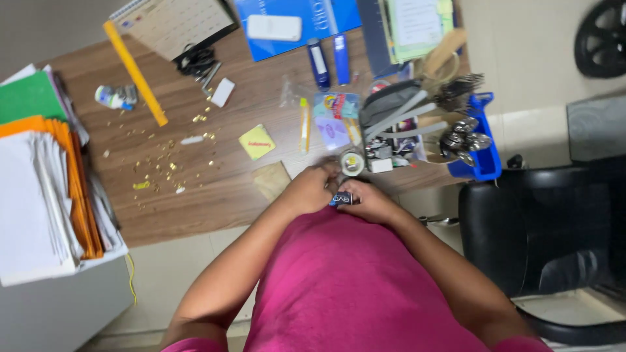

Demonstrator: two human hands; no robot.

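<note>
Small dark glossy box (341, 199) pinched between left hand (312, 190) and right hand (370, 202), fingers closed.

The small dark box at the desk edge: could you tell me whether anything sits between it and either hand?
Nothing visible does. Both the left hand and the right hand already touch the small dark box, pinching it between them; the tape roll lies just beyond.

small dark packet (341, 198) — between both hands
</note>
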